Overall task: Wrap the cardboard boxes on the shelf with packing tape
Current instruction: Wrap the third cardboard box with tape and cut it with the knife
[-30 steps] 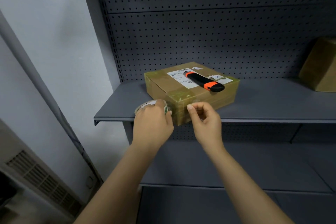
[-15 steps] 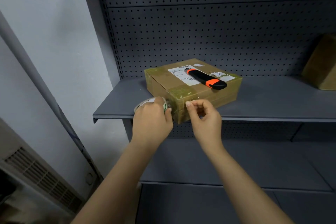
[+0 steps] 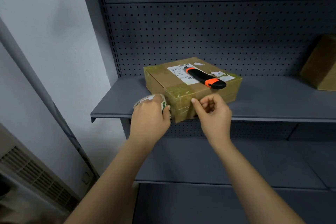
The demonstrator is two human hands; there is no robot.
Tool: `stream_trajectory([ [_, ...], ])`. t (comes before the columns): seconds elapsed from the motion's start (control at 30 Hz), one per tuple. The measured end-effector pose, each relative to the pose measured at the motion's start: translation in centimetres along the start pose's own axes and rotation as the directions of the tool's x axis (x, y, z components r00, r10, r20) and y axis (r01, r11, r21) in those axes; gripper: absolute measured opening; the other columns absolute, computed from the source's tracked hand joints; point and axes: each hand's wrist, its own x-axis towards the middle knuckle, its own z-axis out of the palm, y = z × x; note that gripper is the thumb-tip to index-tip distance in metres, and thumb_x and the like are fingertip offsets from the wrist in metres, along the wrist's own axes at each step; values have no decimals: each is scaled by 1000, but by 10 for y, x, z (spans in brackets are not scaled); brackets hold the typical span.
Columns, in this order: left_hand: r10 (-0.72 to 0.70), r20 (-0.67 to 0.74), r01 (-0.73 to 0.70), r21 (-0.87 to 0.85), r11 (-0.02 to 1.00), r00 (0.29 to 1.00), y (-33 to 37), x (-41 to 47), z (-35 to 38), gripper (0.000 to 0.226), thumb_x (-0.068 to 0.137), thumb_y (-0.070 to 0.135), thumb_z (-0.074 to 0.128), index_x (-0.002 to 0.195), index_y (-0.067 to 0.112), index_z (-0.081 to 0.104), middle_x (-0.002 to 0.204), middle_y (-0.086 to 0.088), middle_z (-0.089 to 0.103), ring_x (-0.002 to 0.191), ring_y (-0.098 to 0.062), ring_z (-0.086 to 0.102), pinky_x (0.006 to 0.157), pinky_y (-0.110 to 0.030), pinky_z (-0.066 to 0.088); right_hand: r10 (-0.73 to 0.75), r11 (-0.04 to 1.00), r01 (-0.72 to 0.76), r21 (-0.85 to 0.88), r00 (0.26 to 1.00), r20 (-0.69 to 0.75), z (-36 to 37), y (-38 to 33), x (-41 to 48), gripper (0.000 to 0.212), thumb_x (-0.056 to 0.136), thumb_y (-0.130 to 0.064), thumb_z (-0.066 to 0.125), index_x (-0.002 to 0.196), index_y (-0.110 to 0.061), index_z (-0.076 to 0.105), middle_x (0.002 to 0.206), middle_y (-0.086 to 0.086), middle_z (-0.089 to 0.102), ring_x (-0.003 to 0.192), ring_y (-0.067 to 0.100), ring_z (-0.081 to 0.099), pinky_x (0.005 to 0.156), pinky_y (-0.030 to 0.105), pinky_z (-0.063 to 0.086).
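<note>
A flat cardboard box [image 3: 169, 83] with a white shipping label lies on the grey shelf [image 3: 272, 102], its near corner at the shelf's front edge. Clear tape bands cross its near corner. My left hand [image 3: 151, 120] grips a roll of packing tape [image 3: 145, 100] pressed against the box's left side near that corner. My right hand [image 3: 212, 112] has its fingers curled and its thumb tip pressed on the box's front face at the taped corner. The tape end itself is too clear to make out.
An orange-and-black utility knife [image 3: 205, 78] rests on top of the box. A second cardboard box [image 3: 320, 67] leans at the far right of the shelf. A pegboard back panel [image 3: 218, 32] rises behind. A lower shelf [image 3: 200, 162] lies below, a white wall to the left.
My right hand has shifted slightly left and pressed onto the taped corner of the box. My left hand keeps the roll at the box's side.
</note>
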Motion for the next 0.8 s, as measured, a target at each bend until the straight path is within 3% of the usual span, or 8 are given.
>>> stream_trajectory([
  [0.1,17,-6,-17,-9,1000,1000,-4,2,2,31,96,27,56,121,10,62,100,-11,70,95,-32,63,77,-37,49,-230,973,230,-2,971,64,-1,-7,7,9,86,-10,73,86,-13,65,84,-1,62,79,8,57,73,20,47],
  [0.2,47,-35,-47,-5,999,998,-7,3,2,29,95,26,57,117,9,64,94,-12,70,88,-33,64,72,-38,49,-504,853,521,-36,839,203,4,-10,16,13,89,-6,70,102,-6,72,101,1,68,99,13,60,91,26,46],
  [0.3,86,-52,-85,18,996,995,-8,4,3,26,93,23,61,111,6,66,87,-14,69,81,-35,63,68,-38,47,-495,837,546,-18,772,398,13,-7,24,30,97,-15,60,125,-9,65,131,0,62,129,14,51,111,28,35],
  [0.37,104,-54,-102,43,994,993,-11,5,4,26,92,22,62,110,5,66,87,-15,69,81,-35,64,69,-37,47,-462,844,536,-14,741,487,16,-1,27,34,101,-22,52,132,-11,60,139,-2,56,138,11,42,116,29,30],
  [0.57,115,-28,-115,0,993,993,-16,10,2,26,94,24,62,112,6,66,101,-13,71,93,-34,64,76,-36,48,-494,849,524,66,743,452,21,6,35,26,98,-22,57,119,-13,69,122,-5,67,121,9,54,105,41,41],
  [0.7,133,-13,-133,20,991,991,-19,17,5,32,93,25,60,118,6,65,103,-15,71,92,-37,64,73,-36,47,-510,837,540,84,717,475,25,9,39,34,88,-37,66,111,-13,70,116,-6,67,113,13,56,100,37,41],
  [0.8,205,-24,-202,98,975,978,-23,19,8,34,88,29,55,107,4,68,92,-16,72,80,-39,65,71,-38,50,-532,825,558,87,716,452,28,12,40,29,88,-35,67,107,-13,70,112,-4,68,108,16,57,96,38,41],
])
